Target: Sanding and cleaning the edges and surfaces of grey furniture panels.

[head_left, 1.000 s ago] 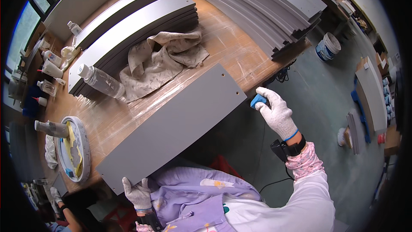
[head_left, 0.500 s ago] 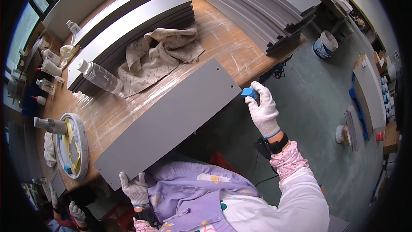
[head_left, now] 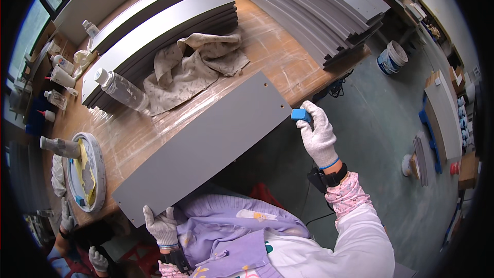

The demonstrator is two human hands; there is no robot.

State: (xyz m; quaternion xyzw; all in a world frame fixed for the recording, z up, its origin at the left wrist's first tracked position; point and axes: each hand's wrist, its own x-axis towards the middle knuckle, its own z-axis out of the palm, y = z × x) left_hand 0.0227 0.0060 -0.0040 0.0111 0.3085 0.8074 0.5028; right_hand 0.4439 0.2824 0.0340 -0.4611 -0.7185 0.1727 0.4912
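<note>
**Blue block (head_left: 300, 115) pinched just off the right end of the grey panel (head_left: 200, 149)**

The panel's long axis runs diagonally, from a near-left corner by the left hand (head_left: 162, 225) up to a far-right end with 2 small holes. Beyond that end, near its right corner, the gloved right hand (head_left: 318, 136) holds the block between thumb and fingers. Seen from this grip, the panel stretches leftward and back toward the person's body. The block appears right beside the corner; whether they touch, I cannot tell. The right hand is clearly nearer the holed end, while the left hand's fingertips meet the near edge at the opposite end; whether they clasp it or only rest there, I cannot tell.

The panel lies flat on the brown table (head_left: 278, 25), its near edge jutting past the tabletop. Beyond the panel's far edge are a crumpled cloth (head_left: 175, 85), a clear bottle (head_left: 123, 90) and 2 narrow board stacks (head_left: 164, 23); a larger board stack (head_left: 329, 5) sits past its right end. Left of the panel is a round tray (head_left: 101, 175). On the floor (head_left: 355, 123), well right of the panel, stands a white-and-blue bucket (head_left: 391, 57).
</note>
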